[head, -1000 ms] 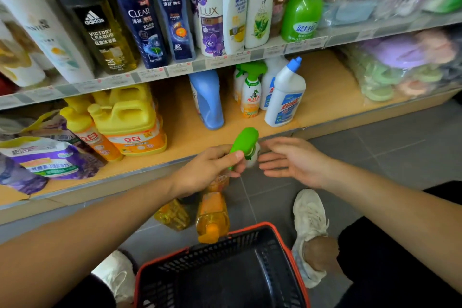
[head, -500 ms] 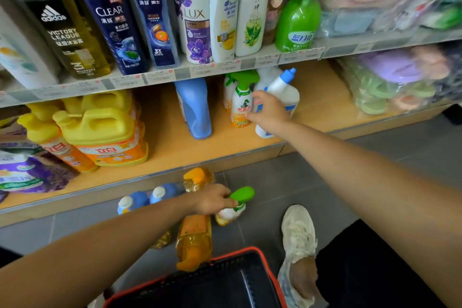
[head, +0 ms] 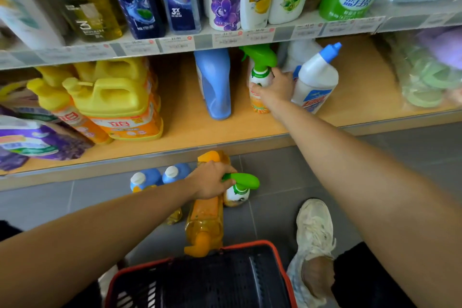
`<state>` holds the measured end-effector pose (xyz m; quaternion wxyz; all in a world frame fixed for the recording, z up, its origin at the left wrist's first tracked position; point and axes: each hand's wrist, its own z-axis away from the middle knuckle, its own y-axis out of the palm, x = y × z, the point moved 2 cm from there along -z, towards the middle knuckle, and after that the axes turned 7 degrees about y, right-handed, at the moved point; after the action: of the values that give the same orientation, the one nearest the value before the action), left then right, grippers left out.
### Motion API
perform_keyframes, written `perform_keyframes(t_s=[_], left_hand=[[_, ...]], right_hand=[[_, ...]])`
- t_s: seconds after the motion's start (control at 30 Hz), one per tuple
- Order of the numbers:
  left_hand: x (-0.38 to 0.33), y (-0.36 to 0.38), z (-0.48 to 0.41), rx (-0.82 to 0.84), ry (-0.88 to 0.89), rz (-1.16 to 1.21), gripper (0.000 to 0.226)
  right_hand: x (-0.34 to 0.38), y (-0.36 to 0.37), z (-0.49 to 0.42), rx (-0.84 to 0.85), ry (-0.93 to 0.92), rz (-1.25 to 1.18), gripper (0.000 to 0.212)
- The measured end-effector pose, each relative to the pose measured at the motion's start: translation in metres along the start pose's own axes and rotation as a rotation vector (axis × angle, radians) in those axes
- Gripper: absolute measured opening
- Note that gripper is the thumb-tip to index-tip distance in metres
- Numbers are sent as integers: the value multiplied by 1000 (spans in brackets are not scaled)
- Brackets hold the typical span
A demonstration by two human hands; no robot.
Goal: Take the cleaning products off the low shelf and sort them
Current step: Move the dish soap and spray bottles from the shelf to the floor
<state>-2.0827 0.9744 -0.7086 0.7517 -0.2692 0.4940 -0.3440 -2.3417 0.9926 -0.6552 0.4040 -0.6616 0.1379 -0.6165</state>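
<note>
On the low shelf (head: 180, 132) the upright spray bottle (head: 258, 75) stood ahead, apparently gripped by the right hand (head: 277, 89); the nearer left hand (head: 208, 180) held a second sprayer (head: 243, 180) on the floor (head: 275, 170).

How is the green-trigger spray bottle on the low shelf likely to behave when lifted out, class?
The spray bottle looks like hard plastic, so it should keep its shape in the right hand. Tall, narrow and topped by a big trigger, it may tip easily. The white bottle stands close beside it and could get knocked.
</note>
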Motion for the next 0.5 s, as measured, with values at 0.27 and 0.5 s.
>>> perform_keyframes(t_s=[0.27,0.5], left_hand=[[12,-6,17,-25,-33,-159,34],[0,-67,34,-403,-16,138,9]], right_hand=[[-1,9,19,82,-185,-180,55],[-10,-19,45,280,-245,-105,52]])
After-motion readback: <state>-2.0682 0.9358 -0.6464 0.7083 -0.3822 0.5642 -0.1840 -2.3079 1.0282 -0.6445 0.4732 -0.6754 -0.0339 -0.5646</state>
